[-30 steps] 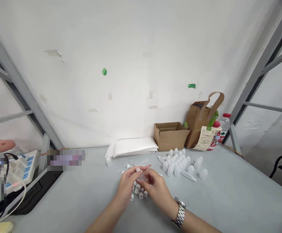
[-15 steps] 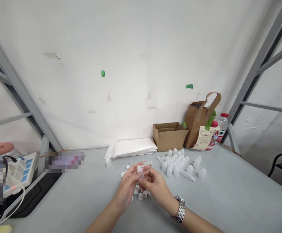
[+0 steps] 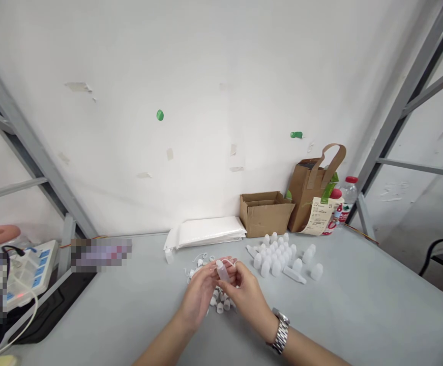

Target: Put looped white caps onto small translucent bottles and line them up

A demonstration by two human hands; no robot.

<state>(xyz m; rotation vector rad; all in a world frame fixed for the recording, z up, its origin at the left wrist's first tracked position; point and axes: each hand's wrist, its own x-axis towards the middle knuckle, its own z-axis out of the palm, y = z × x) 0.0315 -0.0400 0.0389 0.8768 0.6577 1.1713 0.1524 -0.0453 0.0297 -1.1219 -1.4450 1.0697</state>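
A small translucent dropper bottle stands tilted between my two hands, its white top pointing up and away. My left hand is closed around its left side, with fingers behind it. The fingers of my right hand pinch the lower part from the right. A thin white strap runs across the fingertips near the top. Under and beyond my hands lie several loose white caps, partly hidden, some with thin ring straps. To the right, several similar bottles stand in a tight cluster.
One bottle lies on its side by the cluster. Behind are white padded envelopes, an open cardboard box, a paper bag and a red-capped bottle. At left sit a power strip and a black mat.
The dropper bottle tilts a little more between my hands, and my left thumb has shifted off its front. The fingers near its top and the white strap have moved slightly. The view has shifted slightly.
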